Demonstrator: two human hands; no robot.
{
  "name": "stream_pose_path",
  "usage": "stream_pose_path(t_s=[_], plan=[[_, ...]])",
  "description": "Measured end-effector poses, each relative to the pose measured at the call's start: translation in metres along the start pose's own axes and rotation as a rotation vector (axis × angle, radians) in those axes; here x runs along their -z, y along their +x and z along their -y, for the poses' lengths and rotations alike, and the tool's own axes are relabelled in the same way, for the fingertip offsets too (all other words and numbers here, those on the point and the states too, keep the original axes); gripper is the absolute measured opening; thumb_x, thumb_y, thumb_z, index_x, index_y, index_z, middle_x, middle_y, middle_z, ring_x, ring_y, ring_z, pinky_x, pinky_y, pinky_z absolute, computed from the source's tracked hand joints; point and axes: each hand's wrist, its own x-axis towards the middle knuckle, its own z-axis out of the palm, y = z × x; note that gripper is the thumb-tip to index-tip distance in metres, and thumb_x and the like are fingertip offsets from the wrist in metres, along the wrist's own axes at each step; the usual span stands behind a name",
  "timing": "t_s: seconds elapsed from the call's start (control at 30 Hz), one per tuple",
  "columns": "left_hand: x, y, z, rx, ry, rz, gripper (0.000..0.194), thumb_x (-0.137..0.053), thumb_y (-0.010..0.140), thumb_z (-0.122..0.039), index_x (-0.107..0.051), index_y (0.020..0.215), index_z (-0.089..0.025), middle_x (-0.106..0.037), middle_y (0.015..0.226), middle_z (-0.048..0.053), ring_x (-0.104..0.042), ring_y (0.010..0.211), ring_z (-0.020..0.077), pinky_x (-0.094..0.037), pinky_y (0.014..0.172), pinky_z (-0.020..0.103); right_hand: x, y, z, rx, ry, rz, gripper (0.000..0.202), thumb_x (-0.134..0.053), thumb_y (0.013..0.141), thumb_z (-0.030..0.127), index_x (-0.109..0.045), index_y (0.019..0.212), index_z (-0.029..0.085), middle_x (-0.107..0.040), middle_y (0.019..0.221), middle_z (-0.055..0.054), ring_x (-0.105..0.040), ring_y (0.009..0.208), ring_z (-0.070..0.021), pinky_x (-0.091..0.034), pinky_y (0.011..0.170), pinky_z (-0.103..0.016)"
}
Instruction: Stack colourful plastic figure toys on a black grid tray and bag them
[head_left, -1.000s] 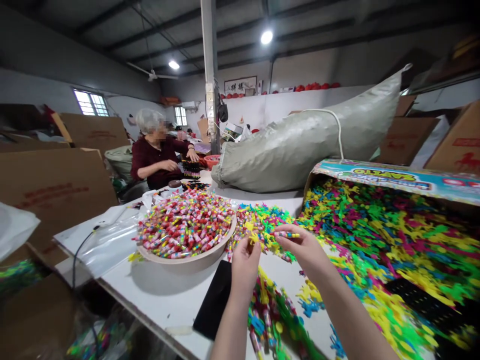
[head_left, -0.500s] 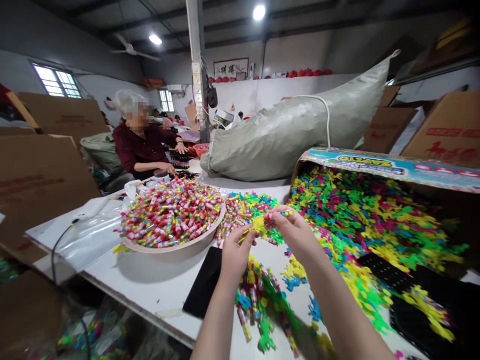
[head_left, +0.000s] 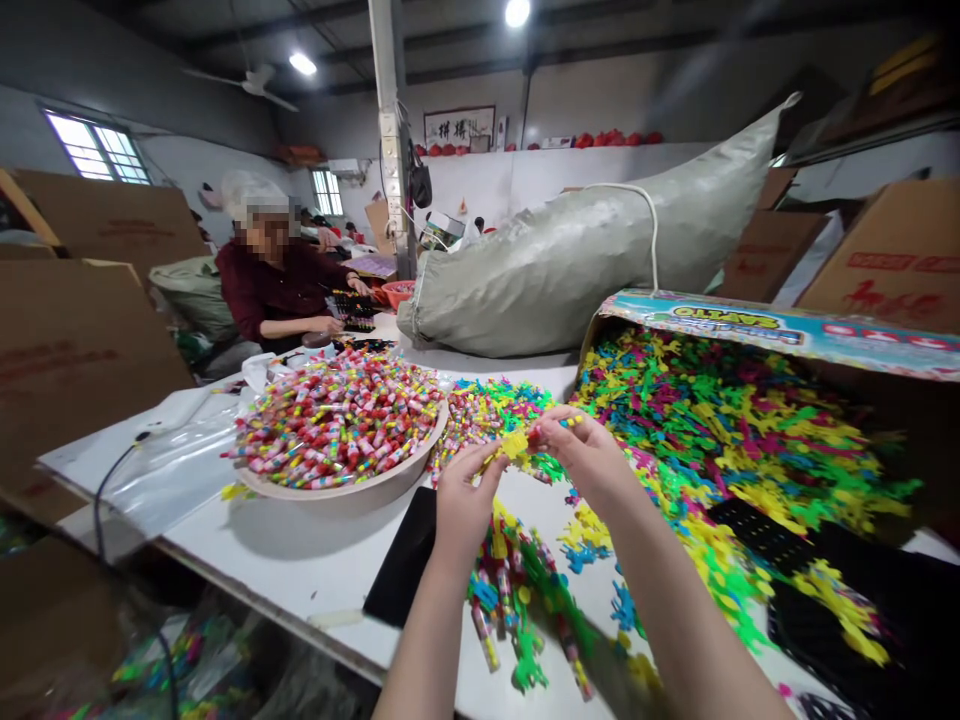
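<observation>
Figure [head_left: 514,445] of yellow colour is pinched between the thumb and fingers of the left hand [head_left: 466,480], and it sticks out from their tips towards the right hand [head_left: 589,450]. The right hand holds in a narrow grip a small tube [head_left: 571,421]; its red end is close to the figure, but whether the two are touching, one cannot tell. Both hands are above the table [head_left: 277,540]. Below them, between the forearms, lies a pile [head_left: 517,590] of tubes and bright figures. Beside the left forearm, a black pad [head_left: 405,550] lies flat. The bowl [head_left: 424,475], heaped with tubes, stands to the left of the hands. To the right, the box [head_left: 697,318] lies open, full of coloured figures, and behind is a big sack [head_left: 585,270]. Across the table sits a person [head_left: 262,285] in a dark red top.
</observation>
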Motion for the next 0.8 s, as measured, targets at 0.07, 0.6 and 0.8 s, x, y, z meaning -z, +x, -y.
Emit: stream_pose_path(t_s=[0.07, 0.6, 0.8], plan=[[0.001, 0.000, 0.000, -0.011, 0.009, -0.004, 0.019, -0.063, 0.071, -0.029, -0.070, 0.087, -0.022, -0.068, 0.089, 0.005, -0.059, 0.086, 0.0182, -0.044, 0.081, 0.029, 0.001, 0.001, -0.002, 0.005, -0.020, 0.004, 0.031, -0.064, 0.069, 0.047, -0.053, 0.079, 0.020, -0.062, 0.073, -0.002, -0.060, 0.070, -0.0160, -0.049, 0.071, -0.032], [0.004, 0.000, 0.002, -0.042, 0.070, 0.070, 0.019, -0.058, 0.075, -0.031, -0.069, 0.087, -0.020, -0.066, 0.087, 0.006, -0.058, 0.085, 0.0182, -0.043, 0.079, 0.029, 0.014, 0.004, -0.010, 0.050, -0.262, -0.020, 0.031, -0.068, 0.066, 0.045, -0.059, 0.083, 0.021, -0.062, 0.074, -0.003, -0.060, 0.073, -0.0177, -0.046, 0.058, -0.027], [0.001, 0.000, -0.006, 0.041, 0.058, 0.095, 0.017, -0.056, 0.075, -0.031, -0.064, 0.077, -0.016, -0.063, 0.081, 0.005, -0.056, 0.079, 0.0162, -0.042, 0.074, 0.026, 0.016, 0.005, -0.007, 0.011, -0.264, -0.001, 0.032, -0.070, 0.065, 0.044, -0.056, 0.083, 0.021, -0.061, 0.075, -0.002, -0.059, 0.073, -0.0160, -0.046, 0.059, -0.025]])
